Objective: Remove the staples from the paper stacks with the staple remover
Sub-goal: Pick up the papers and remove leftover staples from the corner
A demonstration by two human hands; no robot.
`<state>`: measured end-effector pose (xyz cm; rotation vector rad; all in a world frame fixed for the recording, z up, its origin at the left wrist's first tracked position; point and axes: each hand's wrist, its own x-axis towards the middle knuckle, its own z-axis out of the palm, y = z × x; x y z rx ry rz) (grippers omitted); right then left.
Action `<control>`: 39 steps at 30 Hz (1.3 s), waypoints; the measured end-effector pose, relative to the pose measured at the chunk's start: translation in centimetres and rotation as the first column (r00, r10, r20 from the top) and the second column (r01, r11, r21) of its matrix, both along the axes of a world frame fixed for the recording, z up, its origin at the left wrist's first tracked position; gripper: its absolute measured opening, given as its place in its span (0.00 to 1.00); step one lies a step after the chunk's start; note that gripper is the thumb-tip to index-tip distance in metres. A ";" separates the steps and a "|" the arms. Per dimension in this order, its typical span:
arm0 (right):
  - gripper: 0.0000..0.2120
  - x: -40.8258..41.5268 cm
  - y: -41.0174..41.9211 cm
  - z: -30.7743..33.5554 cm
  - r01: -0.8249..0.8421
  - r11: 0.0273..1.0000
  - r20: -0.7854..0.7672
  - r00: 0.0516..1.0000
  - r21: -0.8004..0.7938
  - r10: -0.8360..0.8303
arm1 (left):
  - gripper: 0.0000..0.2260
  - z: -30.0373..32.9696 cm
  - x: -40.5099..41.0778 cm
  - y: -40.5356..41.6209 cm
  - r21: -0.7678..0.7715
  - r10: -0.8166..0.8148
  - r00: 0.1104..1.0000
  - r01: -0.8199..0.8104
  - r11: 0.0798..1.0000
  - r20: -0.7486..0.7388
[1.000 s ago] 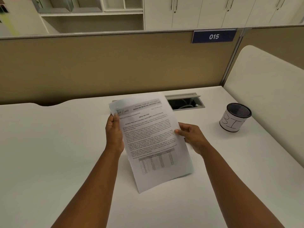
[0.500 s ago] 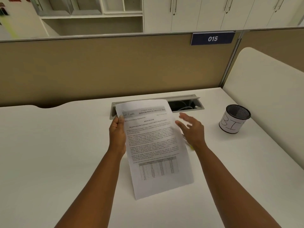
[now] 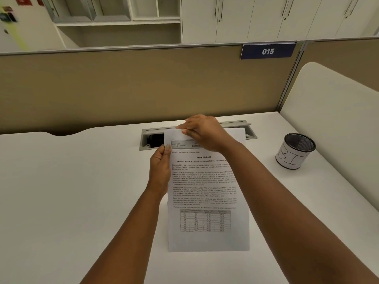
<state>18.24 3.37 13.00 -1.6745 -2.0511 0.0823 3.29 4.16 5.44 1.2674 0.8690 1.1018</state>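
Mesh cup (image 3: 295,152) right of paper stack (image 3: 207,201) on desk (image 3: 71,191).

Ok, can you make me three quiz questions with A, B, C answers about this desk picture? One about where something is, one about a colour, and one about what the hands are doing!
1. Where is the mesh cup?
A. on the desk to the right of the paper
B. inside the cable slot
C. on the shelf

2. What colour is the sign with 015 on it?
A. red
B. dark blue
C. green

3. What is the right hand doing?
A. resting flat on the desk
B. holding the cup
C. pinching the top edge of the paper

Answers:
1 A, it stands on the white desk off to the right.
2 B, white digits on dark blue.
3 C, its fingertips close on the top edge while the left hand holds the left edge.
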 end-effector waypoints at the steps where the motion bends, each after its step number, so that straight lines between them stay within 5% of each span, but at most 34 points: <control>1: 0.14 -0.1 0.0 0.0 0.003 1.000 -0.037 0.999 -0.016 -0.004 | 0.09 -0.1 -0.1 0.0 0.000 0.003 1.000 -0.003 1.000 -0.013; 6: 0.11 -0.5 -0.3 0.0 0.073 0.995 -0.243 0.966 -0.062 -0.086 | 0.09 -0.2 -0.1 -0.2 -0.014 -0.024 0.999 0.023 1.000 -0.025; 11: 0.10 -0.7 -0.6 -0.3 0.118 0.992 -0.299 0.946 -0.050 -0.127 | 0.08 -0.1 0.0 0.0 -0.002 -0.001 1.000 0.000 1.000 -0.022; 16: 0.11 -0.7 -0.7 -0.5 0.143 0.989 -0.312 0.938 -0.047 -0.150 | 0.04 0.6 0.0 1.0 -0.040 0.191 0.978 -0.188 0.981 0.082; 24: 0.10 -0.7 -1.0 -0.9 0.140 0.989 -0.347 0.926 -0.053 -0.150 | 0.04 0.4 0.3 0.8 -0.035 0.204 0.975 -0.201 0.979 0.085; 39: 0.09 0.0 -1.1 -1.1 0.144 0.978 -0.521 0.829 -0.149 -0.201 | 0.09 1.3 -0.7 0.2 -0.113 0.023 0.989 -0.007 0.994 0.143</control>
